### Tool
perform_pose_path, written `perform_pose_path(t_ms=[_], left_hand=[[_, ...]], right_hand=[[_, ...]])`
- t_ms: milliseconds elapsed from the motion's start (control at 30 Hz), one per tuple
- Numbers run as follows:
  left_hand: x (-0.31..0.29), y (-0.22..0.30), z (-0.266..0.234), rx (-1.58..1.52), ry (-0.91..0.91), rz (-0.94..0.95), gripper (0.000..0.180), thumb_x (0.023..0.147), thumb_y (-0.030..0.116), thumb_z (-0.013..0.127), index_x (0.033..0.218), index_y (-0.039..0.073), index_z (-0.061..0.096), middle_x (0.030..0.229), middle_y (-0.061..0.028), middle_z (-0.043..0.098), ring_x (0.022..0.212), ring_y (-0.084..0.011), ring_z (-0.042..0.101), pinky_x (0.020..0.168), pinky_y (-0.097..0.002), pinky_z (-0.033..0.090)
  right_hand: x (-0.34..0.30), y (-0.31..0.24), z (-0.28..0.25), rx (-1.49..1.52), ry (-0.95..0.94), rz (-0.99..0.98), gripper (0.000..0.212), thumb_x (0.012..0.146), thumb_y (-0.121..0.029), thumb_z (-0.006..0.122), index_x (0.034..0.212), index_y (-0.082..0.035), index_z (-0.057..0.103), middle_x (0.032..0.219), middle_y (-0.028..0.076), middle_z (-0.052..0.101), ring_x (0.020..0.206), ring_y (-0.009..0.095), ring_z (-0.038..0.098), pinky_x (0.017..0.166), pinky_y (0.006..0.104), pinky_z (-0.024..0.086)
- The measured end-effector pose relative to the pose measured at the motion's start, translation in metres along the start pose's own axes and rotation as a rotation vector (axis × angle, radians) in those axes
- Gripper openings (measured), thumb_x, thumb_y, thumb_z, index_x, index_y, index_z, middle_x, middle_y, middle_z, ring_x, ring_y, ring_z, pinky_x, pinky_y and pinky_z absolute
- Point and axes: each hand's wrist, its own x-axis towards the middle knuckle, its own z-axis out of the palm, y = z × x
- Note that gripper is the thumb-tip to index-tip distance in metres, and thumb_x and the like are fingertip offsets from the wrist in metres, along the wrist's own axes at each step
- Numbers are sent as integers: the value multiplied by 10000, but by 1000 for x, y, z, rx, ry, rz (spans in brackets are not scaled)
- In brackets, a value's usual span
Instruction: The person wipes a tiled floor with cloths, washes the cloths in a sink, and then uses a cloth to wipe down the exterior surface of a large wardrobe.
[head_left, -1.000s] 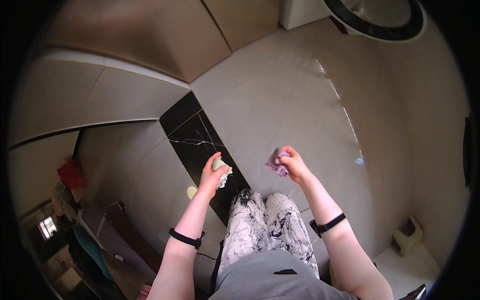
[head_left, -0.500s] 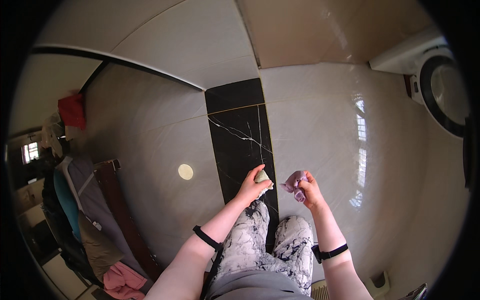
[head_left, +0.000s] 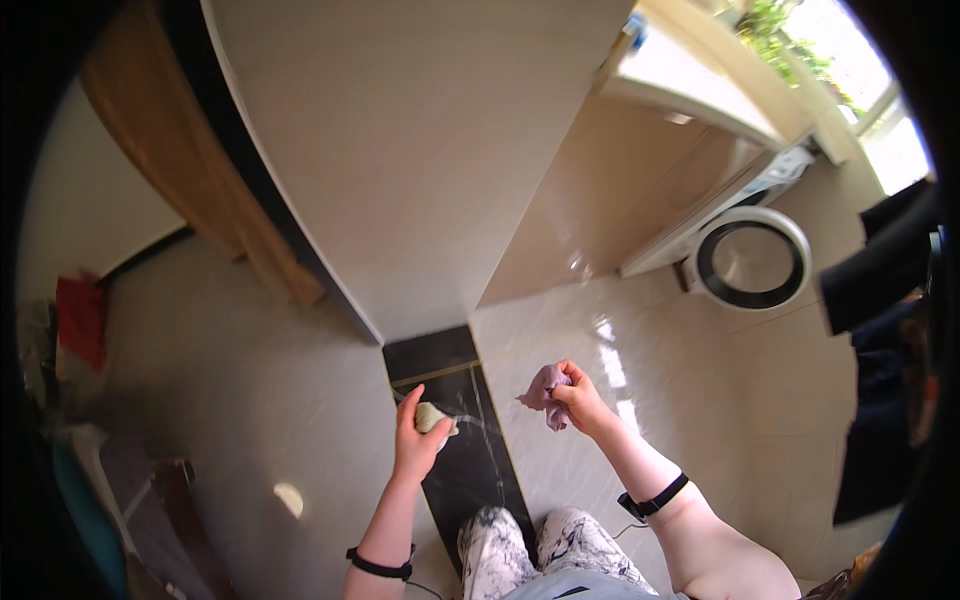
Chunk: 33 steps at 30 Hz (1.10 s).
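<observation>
My left hand [head_left: 416,438] is closed round a small, pale green crumpled cloth [head_left: 432,420], its index finger stretched out past it. A little farther right, my right hand [head_left: 584,396] grips a mauve crumpled cloth [head_left: 545,392], which droops from the fingers. The two cloths are apart, both held in the air over the floor. Whether either is a sock or some other small garment I cannot make out. A black strap sits on each forearm.
A black marble strip [head_left: 480,470] crosses the grey tiled floor. Ahead stands a pale wall [head_left: 400,150]. At the far right are a front-loading washing machine with its round door [head_left: 752,258] open and dark hanging clothes [head_left: 875,400]. A brown curtain [head_left: 170,150] hangs at the left.
The view has tilted up and turned right, bringing the window, counter and hanging clothes into sight. Both hands still hold their cloths, now farther apart from my legs.
</observation>
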Motion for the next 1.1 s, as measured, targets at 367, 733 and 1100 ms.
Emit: perform_pose_path(t_ms=[367,733,1100], left_hand=[[-26,285,125,525,-177,907,640,715,166,758,1302,93,512,1377,-141,419,1238,-319,462,1000,-404,427],[68,410,295,520,70,1559,554,667,141,734,1199,86,586,1242,-143,556,1104,-330,552,890,-427,494],[93,449,332,912,60,1152,630,535,48,771,1143,90,614,1175,-141,570,1007,-327,568,851,-402,486]], right_hand=[[-73,-231,59,-71,243,-920,200,811,11,583,976,-53,490,866,21,566,788,85,570,706,234,490],[41,-392,41,-351,567,-1617,318,693,47,708,949,-46,544,974,107,580,874,241,618,735,345,512],[10,-441,15,-1038,584,-1412,409,563,-98,788,926,-151,604,936,77,604,676,252,641,541,329,518]])
